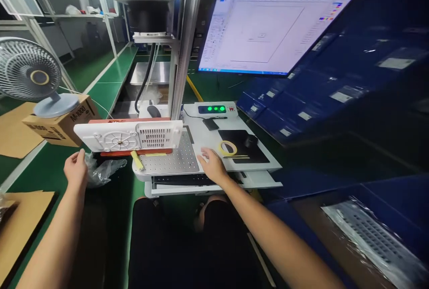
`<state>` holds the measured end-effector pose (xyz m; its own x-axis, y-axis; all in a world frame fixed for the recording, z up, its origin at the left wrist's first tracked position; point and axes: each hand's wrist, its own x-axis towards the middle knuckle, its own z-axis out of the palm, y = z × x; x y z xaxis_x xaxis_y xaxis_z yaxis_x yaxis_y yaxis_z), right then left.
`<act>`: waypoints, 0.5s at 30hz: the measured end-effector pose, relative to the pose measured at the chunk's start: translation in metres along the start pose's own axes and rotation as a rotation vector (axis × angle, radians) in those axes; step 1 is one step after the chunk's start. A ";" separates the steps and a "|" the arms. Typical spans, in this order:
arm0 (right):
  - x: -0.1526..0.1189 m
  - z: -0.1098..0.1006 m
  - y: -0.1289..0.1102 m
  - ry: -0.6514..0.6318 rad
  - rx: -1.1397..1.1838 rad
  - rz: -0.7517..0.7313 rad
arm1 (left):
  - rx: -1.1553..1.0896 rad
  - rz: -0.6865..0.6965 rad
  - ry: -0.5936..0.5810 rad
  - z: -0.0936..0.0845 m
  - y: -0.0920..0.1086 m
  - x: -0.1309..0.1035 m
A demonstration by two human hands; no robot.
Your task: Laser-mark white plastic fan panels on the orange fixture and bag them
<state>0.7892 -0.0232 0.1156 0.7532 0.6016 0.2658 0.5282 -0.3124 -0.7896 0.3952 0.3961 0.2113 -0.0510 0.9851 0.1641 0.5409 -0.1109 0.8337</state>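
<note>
My left hand (75,167) is closed in a pinch at the left, beside a crumpled clear plastic bag (105,170) that hangs from it. Just above the bag stands a white plastic panel (134,139) with a round ribbed pattern and a slotted grille. It rests against a red fixture (117,154) on the perforated metal plate (182,157). A yellow strip (136,160) sticks out below the panel. Over the white worktop (201,123), right of the plate, my right hand (212,166) is open with fingers loosely bent and nothing in them.
A roll of yellow tape (228,147) and a black mouse (251,140) are on a dark mat. The machine column (186,48) rises behind the plate, with a monitor (268,30) to its right. A fan (30,72) stands on a carton (63,121) at left.
</note>
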 end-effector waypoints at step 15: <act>-0.136 0.008 0.050 -0.006 -0.263 -0.225 | 0.403 -0.322 -0.664 -0.015 -0.158 -0.253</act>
<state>0.7097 -0.1148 0.0350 0.6046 0.6810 0.4133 0.7643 -0.3497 -0.5418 0.3105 0.1621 0.0460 0.1820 0.8472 -0.4992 0.8496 0.1201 0.5136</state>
